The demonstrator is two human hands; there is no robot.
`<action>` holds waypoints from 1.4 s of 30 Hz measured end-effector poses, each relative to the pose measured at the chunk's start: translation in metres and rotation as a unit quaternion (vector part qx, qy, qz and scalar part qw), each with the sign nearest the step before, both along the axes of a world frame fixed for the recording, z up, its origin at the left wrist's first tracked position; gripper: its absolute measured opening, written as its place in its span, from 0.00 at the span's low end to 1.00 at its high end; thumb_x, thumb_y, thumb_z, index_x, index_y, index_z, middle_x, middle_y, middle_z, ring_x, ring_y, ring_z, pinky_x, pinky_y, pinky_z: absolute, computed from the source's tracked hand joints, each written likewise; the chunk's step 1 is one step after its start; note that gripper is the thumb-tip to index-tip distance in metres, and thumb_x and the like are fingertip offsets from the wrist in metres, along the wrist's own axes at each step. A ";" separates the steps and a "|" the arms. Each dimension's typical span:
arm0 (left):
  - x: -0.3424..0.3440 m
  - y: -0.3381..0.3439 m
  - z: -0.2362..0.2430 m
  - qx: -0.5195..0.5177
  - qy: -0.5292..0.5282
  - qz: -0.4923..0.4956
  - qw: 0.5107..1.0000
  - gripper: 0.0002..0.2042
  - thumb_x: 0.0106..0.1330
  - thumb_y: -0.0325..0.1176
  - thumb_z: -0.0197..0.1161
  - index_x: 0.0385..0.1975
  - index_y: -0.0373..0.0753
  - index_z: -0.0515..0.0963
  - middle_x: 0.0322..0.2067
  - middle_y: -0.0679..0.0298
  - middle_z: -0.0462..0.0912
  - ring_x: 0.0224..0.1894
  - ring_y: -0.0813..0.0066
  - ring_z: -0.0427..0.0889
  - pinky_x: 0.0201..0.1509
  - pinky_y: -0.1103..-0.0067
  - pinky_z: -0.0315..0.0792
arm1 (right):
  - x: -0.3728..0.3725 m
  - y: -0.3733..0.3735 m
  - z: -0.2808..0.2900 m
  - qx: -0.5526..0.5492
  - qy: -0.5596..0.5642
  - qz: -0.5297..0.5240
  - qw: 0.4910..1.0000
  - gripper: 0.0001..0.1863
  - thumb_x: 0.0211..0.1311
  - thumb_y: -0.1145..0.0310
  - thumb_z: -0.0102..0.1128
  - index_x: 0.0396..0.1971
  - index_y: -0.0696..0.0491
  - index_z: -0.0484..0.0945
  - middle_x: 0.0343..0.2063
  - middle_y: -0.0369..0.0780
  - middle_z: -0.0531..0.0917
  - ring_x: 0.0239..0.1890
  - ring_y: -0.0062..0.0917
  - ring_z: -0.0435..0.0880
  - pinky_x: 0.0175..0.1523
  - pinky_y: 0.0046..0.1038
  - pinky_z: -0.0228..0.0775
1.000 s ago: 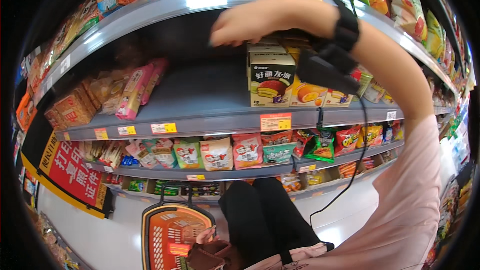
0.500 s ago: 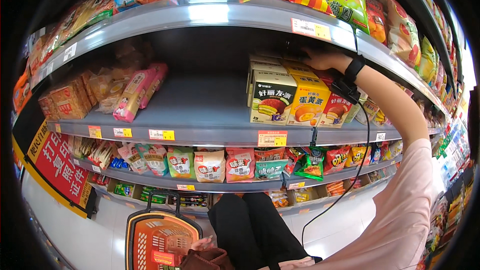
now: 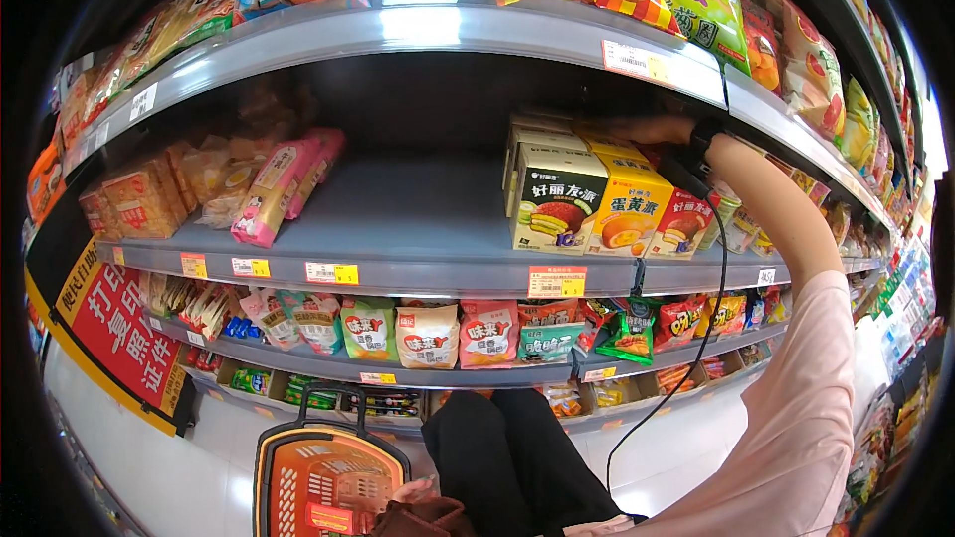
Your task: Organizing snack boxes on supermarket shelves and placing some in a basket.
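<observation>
My right hand reaches deep into the middle shelf and lies on top of the rear boxes, in shadow, so its grip is unclear. Its wrist carries a black device with a thin black cable hanging down. Below the hand stand a green-and-white pie box, a yellow pie box and a red pie box at the shelf front. Only a bit of my left hand shows at the bottom edge, beside the rim of an orange shopping basket.
Pink and orange snack packs lie at the left of the grey middle shelf. Chip bags fill the shelf above, and small snack bags the one below. A red sign hangs at lower left.
My right arm has come down from the upper shelf's edge and pushed into the middle shelf over the pie boxes. The view has shifted a little with my head.
</observation>
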State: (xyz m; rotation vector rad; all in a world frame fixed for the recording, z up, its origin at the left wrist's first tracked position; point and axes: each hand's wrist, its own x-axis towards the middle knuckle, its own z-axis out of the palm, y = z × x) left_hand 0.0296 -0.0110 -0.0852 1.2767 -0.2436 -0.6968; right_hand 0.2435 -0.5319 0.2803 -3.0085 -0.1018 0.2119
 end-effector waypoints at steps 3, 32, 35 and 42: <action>0.001 -0.001 -0.001 0.001 -0.001 -0.003 1.000 0.31 0.51 0.42 0.64 0.55 0.38 0.64 0.35 0.60 0.74 0.37 0.76 0.72 0.40 0.77 0.69 | 0.005 -0.001 -0.001 0.054 0.042 0.011 0.998 0.31 0.64 0.46 0.37 0.63 0.48 0.53 0.63 0.43 0.56 0.64 0.31 0.52 0.67 0.31 0.39; -0.043 -0.011 0.058 -0.261 -0.029 0.310 0.914 0.26 0.58 0.29 0.55 0.56 0.32 0.56 0.50 0.57 0.69 0.52 0.70 0.69 0.56 0.75 0.62 | -0.233 0.272 -0.131 0.184 -0.053 0.316 0.929 0.31 0.47 0.72 0.61 0.55 0.58 0.64 0.57 0.51 0.63 0.60 0.41 0.61 0.64 0.36 0.46; -0.043 -0.041 0.072 -0.215 -0.111 0.243 0.939 0.36 0.60 0.33 0.53 0.62 0.29 0.39 0.63 0.49 0.47 0.66 0.65 0.48 0.67 0.75 0.43 | -0.241 0.308 -0.230 0.416 0.149 0.234 0.866 0.45 0.50 0.69 0.61 0.65 0.53 0.42 0.65 0.45 0.45 0.67 0.37 0.43 0.68 0.33 0.33; -0.016 0.022 0.059 -0.100 -0.171 0.208 0.958 0.21 0.62 0.33 0.53 0.54 0.32 0.62 0.53 0.57 0.66 0.56 0.70 0.66 0.56 0.78 0.63 | -0.211 0.313 -0.327 0.795 0.231 -0.042 0.559 0.26 0.66 0.56 0.41 0.58 0.55 0.55 0.53 0.46 0.69 0.52 0.34 0.71 0.56 0.33 0.63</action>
